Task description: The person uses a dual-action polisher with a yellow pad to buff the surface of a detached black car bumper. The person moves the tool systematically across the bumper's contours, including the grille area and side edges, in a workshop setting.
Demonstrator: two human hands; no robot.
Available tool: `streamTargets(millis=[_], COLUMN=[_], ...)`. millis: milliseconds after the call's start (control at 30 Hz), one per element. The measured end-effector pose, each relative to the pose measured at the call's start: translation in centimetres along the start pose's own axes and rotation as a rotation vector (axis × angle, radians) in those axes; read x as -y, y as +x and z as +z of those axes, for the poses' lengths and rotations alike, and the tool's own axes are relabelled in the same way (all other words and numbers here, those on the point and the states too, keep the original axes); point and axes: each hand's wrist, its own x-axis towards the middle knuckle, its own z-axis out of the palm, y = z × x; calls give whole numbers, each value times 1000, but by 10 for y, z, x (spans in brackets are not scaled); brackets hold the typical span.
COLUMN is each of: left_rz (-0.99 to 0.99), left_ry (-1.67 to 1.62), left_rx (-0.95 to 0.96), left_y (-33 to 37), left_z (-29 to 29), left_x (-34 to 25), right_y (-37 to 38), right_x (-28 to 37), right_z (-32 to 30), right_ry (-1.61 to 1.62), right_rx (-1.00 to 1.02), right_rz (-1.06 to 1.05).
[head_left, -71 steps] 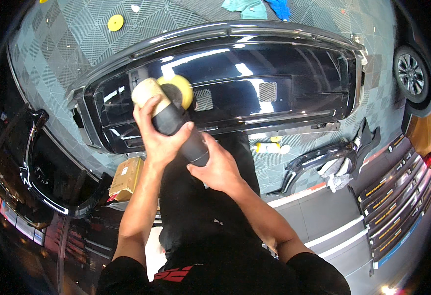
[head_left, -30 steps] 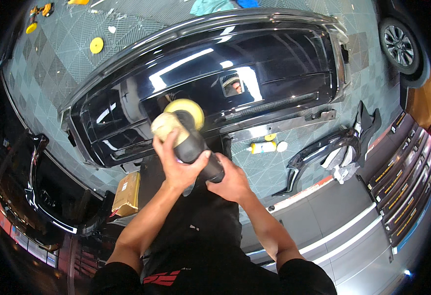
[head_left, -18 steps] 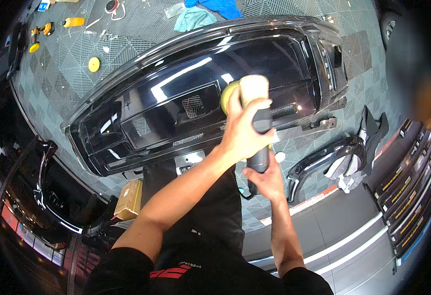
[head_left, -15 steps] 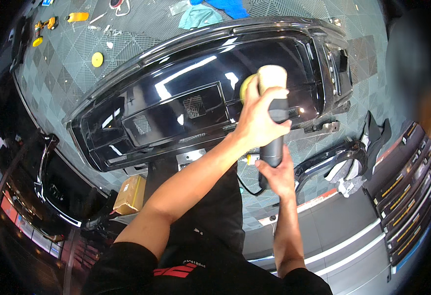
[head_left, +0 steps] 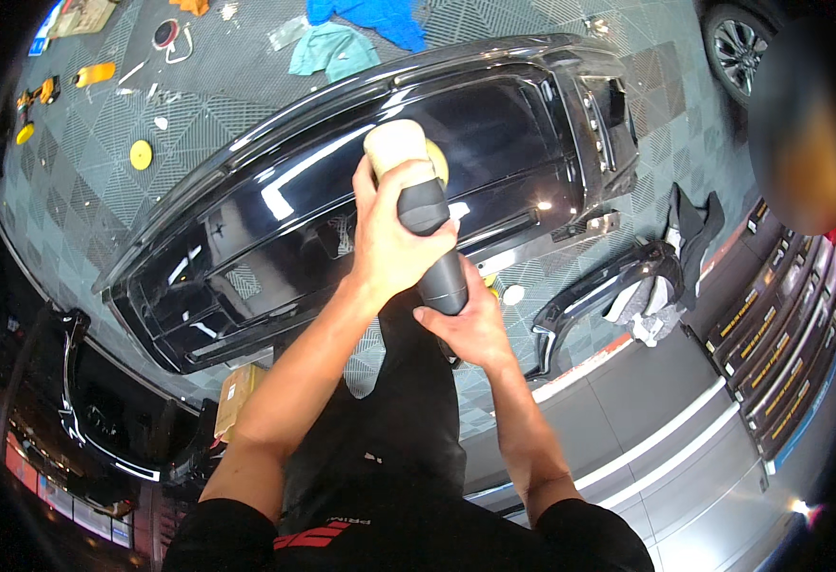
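Observation:
My left hand wraps round the neck of a power polisher with a pale yellow head and black body. The rear of the black handle is gripped by my right hand. A yellow foam pad shows partly behind the polisher's head, over the glossy black car body panel. Whether the pad touches the panel is hidden by the tool. The panel lies across the floor in front of me, its surface reflecting lights and having cut-out openings.
On the floor are a round yellow pad, a yellow bottle, a cordless drill, and teal and blue cloths. A black arched trim piece and grey cloth lie right; a cardboard box stands left.
Both hands and the polisher have moved left over the panel, toward its middle. The whole view has shifted, bringing a car wheel into sight at the upper right.

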Motion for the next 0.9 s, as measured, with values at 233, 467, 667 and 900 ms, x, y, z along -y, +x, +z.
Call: streamTargets(millis=[233,467,667,900], left_rz=[29,-125,-243,-324], left_ry=[131,-57,105,49], left_rx=[41,-102,-263,-221], left_y=[10,-8,-49,-46], left_z=[36,76,42,43], left_x=[-11,-31,-29,-32], right_y=[9,8,11,11], right_x=[-21,21,25,31], right_z=[-35,-118,-112,-118], right_ry=[154,-117,-283,-204], right_rx=[43,295,472,527], right_rz=[48,87,-24,74])
